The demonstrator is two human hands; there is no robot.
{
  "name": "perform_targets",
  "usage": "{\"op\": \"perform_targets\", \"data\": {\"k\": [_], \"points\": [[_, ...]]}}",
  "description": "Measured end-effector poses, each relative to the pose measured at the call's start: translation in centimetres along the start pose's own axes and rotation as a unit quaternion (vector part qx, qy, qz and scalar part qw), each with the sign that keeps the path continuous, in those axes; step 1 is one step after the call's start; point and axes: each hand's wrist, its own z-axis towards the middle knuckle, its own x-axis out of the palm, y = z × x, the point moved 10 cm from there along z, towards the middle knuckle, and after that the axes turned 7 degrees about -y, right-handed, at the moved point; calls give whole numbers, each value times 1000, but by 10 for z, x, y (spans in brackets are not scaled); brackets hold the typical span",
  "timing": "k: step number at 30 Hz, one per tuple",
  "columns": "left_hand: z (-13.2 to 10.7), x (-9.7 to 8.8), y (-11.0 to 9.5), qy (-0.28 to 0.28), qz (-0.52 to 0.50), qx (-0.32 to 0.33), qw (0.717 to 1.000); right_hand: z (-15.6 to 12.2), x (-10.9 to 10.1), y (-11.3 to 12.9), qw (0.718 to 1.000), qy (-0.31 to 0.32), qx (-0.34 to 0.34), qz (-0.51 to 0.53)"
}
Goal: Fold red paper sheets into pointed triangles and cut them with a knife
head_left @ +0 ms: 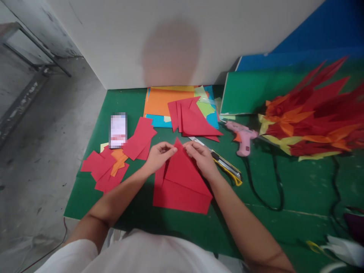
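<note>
A pointed piece of red paper (186, 167) lies over a larger red sheet (182, 199) at the table's front middle. My left hand (161, 153) pinches its left edge close to the tip, thumb and fingers pressed together. On the opposite edge my right hand (200, 156) grips the same piece with curled fingers. A yellow utility knife (227, 168), its blade out, lies just right of my right hand and is partly hidden by it. Cut red paper shapes (196, 119) rest beyond my hands.
Left are red scraps (105, 168), orange strips (118, 159) and a phone (118, 131). Coloured sheets (162, 100) lie at the back. A pink glue gun (241, 136) with a black cord stands right, near a red-orange paper flame shape (309, 117). A white wall (125, 45) bounds the green table (93, 125).
</note>
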Motion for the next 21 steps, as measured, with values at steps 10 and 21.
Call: {"op": "perform_targets", "data": {"k": [10,21], "points": [[20,-75,-15,-217,-123,80,965,-7,-7,11,988,86,-2,-131],[15,-95,-12,-312,-124,103,936,-1,-24,9,998,60,-21,23]]}}
